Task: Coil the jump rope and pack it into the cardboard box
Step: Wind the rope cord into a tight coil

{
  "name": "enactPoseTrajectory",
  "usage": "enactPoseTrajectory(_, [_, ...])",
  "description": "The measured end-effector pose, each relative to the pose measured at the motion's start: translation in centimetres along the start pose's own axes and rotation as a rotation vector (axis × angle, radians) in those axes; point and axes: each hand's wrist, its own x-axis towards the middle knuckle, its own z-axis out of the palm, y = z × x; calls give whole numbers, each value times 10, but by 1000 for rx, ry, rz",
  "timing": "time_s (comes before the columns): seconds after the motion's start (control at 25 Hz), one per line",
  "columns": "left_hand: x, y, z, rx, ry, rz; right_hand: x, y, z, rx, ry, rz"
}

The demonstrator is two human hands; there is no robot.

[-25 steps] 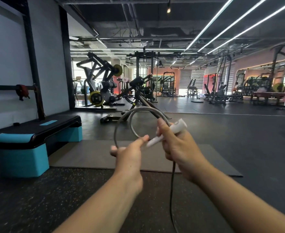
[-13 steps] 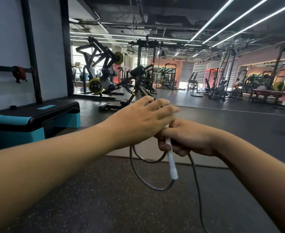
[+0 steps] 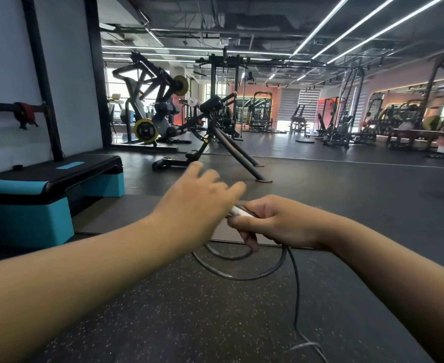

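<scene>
- Underfoot, a dark speckled rubber floor (image 3: 189, 323) fills the lower part of the view, and a smoother grey mat (image 3: 126, 213) lies on it farther out.
- Beyond that is a large gym hall with long strip lights (image 3: 359, 24) on a dark ceiling and pink walls on the far right.
- At the left, a black and teal step platform (image 3: 48, 195) stands by a white wall (image 3: 3, 61), with a black upright post behind it.
- Straight ahead stands an angled black bench frame (image 3: 215, 132); a plate-loaded machine with yellow discs (image 3: 150, 111) is to its left, well apart from the hands.
- Nothing lies between the camera and the hands except the person's own forearms.
- The left hand (image 3: 197, 205) reaches across from the left, back up, fingers spread and blurred, touching or just over the right hand's grip; whether it holds anything cannot be told.
- The right hand (image 3: 275, 221) is closed around the white handle (image 3: 237, 212) and loops of the jump rope (image 3: 241, 276).
- Two grey loops hang below that fist, and one strand trails down to the floor at the lower right.
</scene>
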Motion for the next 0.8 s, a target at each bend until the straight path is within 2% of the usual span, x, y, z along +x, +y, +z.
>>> enactPoseTrajectory(0.04, [4, 2, -4, -150, -65, 49, 2, 0, -1, -50, -11, -25])
enactPoseTrajectory(0.12, [14, -3, -10, -621, -396, 58, 0, -1, -7, -59, -50, 5])
enactPoseTrajectory(0.16, [17, -7, -10, -811, -499, 64, -4, -1, -10, -43, -63, 30])
enactPoseTrajectory(0.2, [17, -9, -13, -873, -542, 102, -7, -1, -13, -25, -74, 42])
enactPoseTrajectory(0.28, [13, -12, -16, -793, -590, 180, -13, 2, -19, 35, -97, 96])
enactPoseTrajectory(0.4, [7, -15, -24, -629, -699, 144, -22, 12, -37, 73, -85, 196])
enactPoseTrajectory(0.52, [1, -44, -15, -442, -654, 136, -35, 30, -50, 88, -44, 261])
enactPoseTrajectory(0.6, [-5, -65, -4, -467, -605, 85, -43, 44, -53, 105, 50, 298])
enactPoseTrajectory(0.72, [-14, -71, 12, -942, -471, -193, -49, 58, -42, 171, 201, 320])
enactPoseTrajectory(0.8, [-17, -57, 17, -1255, -364, -365, -43, 60, -20, 410, 263, 278])
